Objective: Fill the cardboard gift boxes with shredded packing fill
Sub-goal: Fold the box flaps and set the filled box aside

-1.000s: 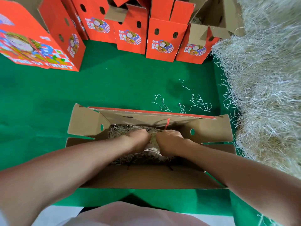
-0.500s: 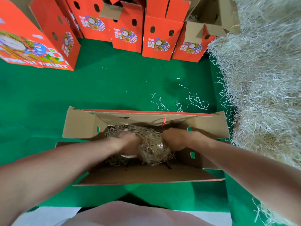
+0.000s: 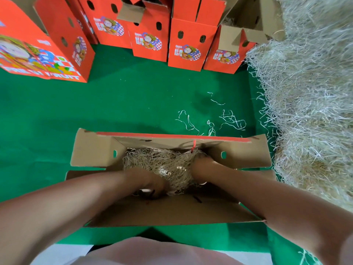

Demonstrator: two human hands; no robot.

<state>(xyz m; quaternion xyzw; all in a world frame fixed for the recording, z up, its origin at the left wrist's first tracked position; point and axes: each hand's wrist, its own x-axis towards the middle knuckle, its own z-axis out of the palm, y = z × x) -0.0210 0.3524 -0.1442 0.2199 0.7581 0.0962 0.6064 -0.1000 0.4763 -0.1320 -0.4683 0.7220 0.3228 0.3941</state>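
An open brown cardboard gift box (image 3: 91,150) with an orange outside lies on the green cloth in front of me, flaps spread. A wad of pale shredded fill (image 3: 164,163) sits inside it. Both my hands are down in the box. My right hand (image 3: 202,168) is at the wad's right side, fingers curled into the shreds. My left hand (image 3: 149,183) is at the wad's near left edge; it is blurred and its fingers are tucked out of sight. A red cord (image 3: 193,146) hangs from the far wall.
A big heap of shredded fill (image 3: 309,111) fills the right side. Several upright orange gift boxes (image 3: 191,43) stand along the back, and a larger one (image 3: 44,54) at the far left. Loose shreds (image 3: 225,121) lie on the green cloth (image 3: 114,104) behind the open box.
My hands were together at the wad's middle; they have spread apart, the left toward the near wall and the right toward the right end. The fill now shows between them.
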